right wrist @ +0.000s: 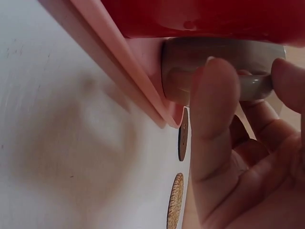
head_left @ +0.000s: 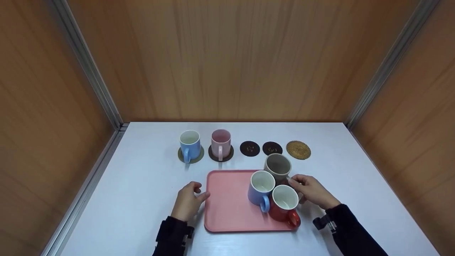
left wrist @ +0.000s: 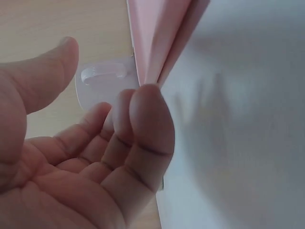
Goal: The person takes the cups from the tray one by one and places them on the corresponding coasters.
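My right hand is at the right side of a pink tray, and its thumb and fingers pinch the handle of a grey mug. That mug is at the tray's far right corner, with a dark coaster just behind it. Close against it on the tray are a blue mug and a red mug, both upright with pale insides. At the tray's left edge my left hand has its fingers loosely bent, fingertips right at the rim, and holds nothing.
Behind the tray, a light blue mug and a pink mug stand on coasters. Another dark coaster and a woven tan coaster lie in the same row. Wooden panels enclose the white table at the back and sides.
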A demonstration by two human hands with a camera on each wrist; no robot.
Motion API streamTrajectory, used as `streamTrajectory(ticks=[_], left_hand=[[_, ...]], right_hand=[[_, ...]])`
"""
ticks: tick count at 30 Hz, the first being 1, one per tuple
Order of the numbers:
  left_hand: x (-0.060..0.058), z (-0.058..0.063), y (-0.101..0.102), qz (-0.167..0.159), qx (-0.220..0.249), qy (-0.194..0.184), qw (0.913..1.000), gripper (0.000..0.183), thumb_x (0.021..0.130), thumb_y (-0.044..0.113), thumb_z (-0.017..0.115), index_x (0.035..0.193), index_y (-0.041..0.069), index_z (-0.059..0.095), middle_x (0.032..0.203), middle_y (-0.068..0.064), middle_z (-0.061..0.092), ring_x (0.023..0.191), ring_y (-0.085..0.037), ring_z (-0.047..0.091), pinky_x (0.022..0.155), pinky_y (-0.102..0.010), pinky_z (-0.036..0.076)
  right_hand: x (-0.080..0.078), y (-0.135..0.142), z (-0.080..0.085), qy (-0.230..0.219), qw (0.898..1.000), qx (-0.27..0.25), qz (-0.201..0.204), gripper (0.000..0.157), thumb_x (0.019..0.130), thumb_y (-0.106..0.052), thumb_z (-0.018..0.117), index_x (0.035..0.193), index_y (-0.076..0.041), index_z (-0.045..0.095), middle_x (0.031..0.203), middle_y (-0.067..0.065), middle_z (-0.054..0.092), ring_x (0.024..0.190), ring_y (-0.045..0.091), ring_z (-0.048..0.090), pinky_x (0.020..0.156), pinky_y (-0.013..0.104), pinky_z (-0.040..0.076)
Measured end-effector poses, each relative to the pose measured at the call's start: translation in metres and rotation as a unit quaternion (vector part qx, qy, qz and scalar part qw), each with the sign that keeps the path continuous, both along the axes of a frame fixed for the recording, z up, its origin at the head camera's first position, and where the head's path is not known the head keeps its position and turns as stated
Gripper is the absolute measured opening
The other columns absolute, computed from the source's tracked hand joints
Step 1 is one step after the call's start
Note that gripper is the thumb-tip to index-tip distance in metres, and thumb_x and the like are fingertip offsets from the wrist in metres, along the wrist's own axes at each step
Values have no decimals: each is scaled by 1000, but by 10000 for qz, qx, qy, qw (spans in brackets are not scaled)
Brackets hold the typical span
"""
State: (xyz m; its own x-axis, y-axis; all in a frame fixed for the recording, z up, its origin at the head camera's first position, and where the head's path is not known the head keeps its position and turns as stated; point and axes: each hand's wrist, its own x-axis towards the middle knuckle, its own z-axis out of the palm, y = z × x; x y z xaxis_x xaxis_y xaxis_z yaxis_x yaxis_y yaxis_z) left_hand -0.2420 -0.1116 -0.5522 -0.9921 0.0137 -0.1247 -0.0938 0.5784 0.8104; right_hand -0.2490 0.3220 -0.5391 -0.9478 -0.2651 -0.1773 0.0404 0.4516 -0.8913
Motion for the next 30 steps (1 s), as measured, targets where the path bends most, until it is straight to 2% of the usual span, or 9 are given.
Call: streamTrajectory(ticks=[9,15,20,27,30], left_hand=[[0,-5,6,-111,-183,-263,9994,46,99,25,77,133,-3,64,105,-10,69,88,-19,63,78,-35,57],[-1,-8,6,-378,-139,-112,9991,42,100,22,76,130,-5,65,97,-8,67,80,-17,62,71,-32,53],[-1,-10,5,-418,-152,-11,9990,39,100,20,75,129,-5,66,95,-7,66,77,-15,60,69,-31,52],[0,-12,6,-567,-227,254,9978,35,98,8,74,129,-7,68,89,-5,65,76,-15,59,70,-31,51],[0,-12,5,-608,-217,199,9977,40,95,5,75,132,-8,67,88,-5,63,77,-15,57,69,-30,49]], right_hand=[[1,-4,-2,-64,9998,90,-169,42,111,-39,57,105,1,69,80,-4,66,64,14,61,57,30,55],[4,-8,3,-275,9984,234,-433,46,111,-47,55,106,-3,70,81,-3,66,66,15,61,56,31,56],[5,-14,8,-512,9969,315,-503,49,111,-49,52,112,-5,71,84,-4,69,74,14,64,56,32,57],[8,-19,7,-565,9976,-193,-338,51,115,-40,45,128,4,67,95,-2,74,83,12,67,68,33,59],[8,-20,5,-578,9966,-458,-361,52,116,-37,45,133,8,63,100,-2,76,88,9,69,75,30,59]])
